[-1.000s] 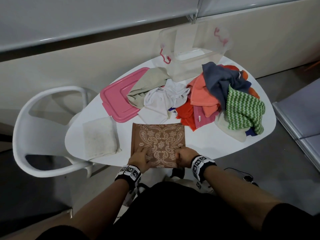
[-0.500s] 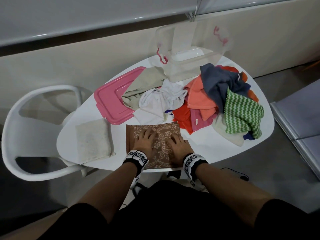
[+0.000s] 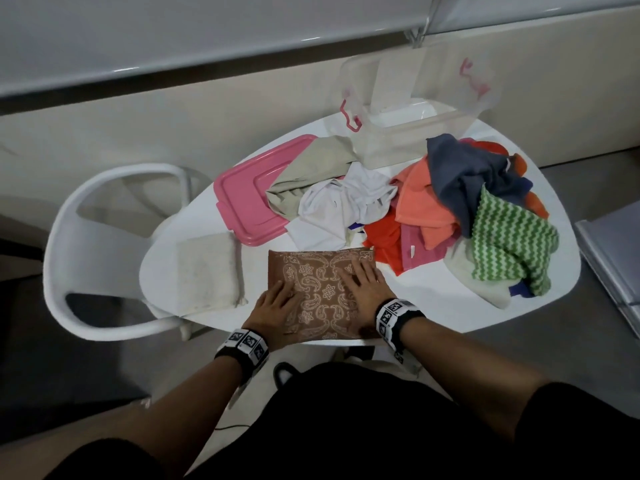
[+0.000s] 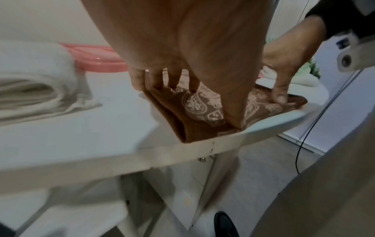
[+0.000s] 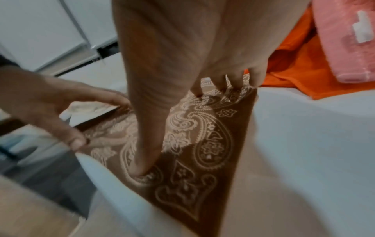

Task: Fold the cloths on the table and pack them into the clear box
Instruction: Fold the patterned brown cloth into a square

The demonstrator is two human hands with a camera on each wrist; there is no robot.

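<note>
A folded brown paisley cloth (image 3: 322, 296) lies flat at the near edge of the white table (image 3: 415, 306). My left hand (image 3: 277, 301) rests flat on its near left part, fingers straight. My right hand (image 3: 363, 282) presses flat on its right side, fingertips near the far edge. In the left wrist view the left fingers (image 4: 174, 78) touch the brown cloth (image 4: 202, 102). In the right wrist view the right fingers (image 5: 233, 80) reach the far edge of the cloth (image 5: 202, 144). The clear box (image 3: 415, 133) stands open at the far side of the table.
A folded cream cloth (image 3: 207, 271) lies left of the brown one. A pink lid (image 3: 242, 202) sits behind it. Loose cloths are heaped in the middle and right: beige (image 3: 311, 168), white (image 3: 339, 206), salmon (image 3: 419, 199), navy (image 3: 464, 171), green zigzag (image 3: 509, 244). A white chair (image 3: 97, 244) stands at left.
Both hands left the near edge of the brown cloth, moved onto its middle, then slid apart over it, left hand toward the near left, right hand toward the right.
</note>
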